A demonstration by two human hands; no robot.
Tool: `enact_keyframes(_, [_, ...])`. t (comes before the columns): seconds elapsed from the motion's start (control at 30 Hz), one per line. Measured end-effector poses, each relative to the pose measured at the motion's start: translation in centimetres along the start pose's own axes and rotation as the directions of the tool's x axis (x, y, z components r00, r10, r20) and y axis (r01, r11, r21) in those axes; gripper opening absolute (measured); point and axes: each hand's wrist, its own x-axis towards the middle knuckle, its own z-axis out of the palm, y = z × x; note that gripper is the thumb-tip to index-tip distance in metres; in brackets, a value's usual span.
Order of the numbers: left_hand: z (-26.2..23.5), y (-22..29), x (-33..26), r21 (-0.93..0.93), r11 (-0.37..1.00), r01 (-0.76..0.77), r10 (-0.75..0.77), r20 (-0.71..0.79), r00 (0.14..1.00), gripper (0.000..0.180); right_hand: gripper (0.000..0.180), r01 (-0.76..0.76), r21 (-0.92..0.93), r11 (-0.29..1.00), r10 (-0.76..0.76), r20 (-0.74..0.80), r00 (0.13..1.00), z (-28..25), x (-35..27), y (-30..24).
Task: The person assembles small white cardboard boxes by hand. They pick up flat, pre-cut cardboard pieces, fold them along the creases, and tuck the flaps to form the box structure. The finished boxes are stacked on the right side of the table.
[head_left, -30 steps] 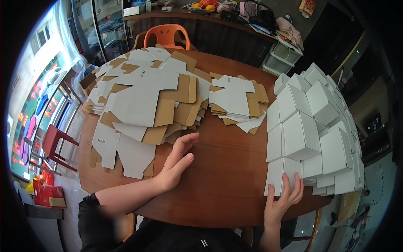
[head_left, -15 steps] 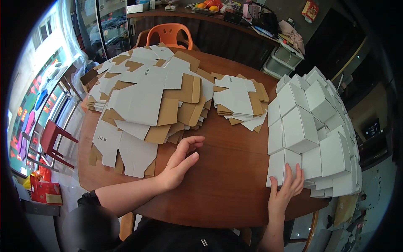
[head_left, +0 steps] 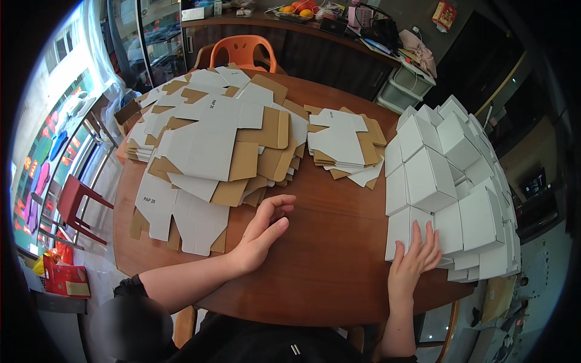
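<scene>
My left hand (head_left: 261, 235) rests flat on the brown round table (head_left: 327, 242), fingers spread, its fingertips at the near edge of a big heap of flat white and brown cardboard box blanks (head_left: 212, 139). My right hand (head_left: 414, 259) lies open with its fingers pressed against the lowest white folded box (head_left: 404, 228) in a stack of assembled white boxes (head_left: 451, 181) at the table's right side. Neither hand holds anything. A smaller pile of flat blanks (head_left: 342, 145) sits at the middle of the table, beyond both hands.
An orange plastic chair (head_left: 242, 49) stands at the far side of the table. Behind it runs a dark counter (head_left: 290, 30) with fruit and bags. A red stool (head_left: 75, 202) and a red box (head_left: 63, 279) are on the floor at left.
My right hand has slid forward from the table's edge up against the lowest white box. My left hand has stayed by the blanks, fingers spreading slightly.
</scene>
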Motion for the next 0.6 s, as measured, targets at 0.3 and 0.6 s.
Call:
enact_keyframes(0.3, [0.0, -0.4, 0.1, -0.044, 0.999, 0.012, -0.014, -0.045, 0.999, 0.051, 0.067, 0.254, 0.474, 0.843, -0.277, -0.022, 0.961, -2.6, 2.5, -4.7])
enact_keyframes(0.6, [-0.5, -2.5, 1.1, -0.252, 0.968, -0.003, -0.026, -0.114, 0.993, 0.045, 0.057, 0.419, 0.76, 0.497, -0.402, -0.226, 0.887, 5.4, 12.5, -17.8])
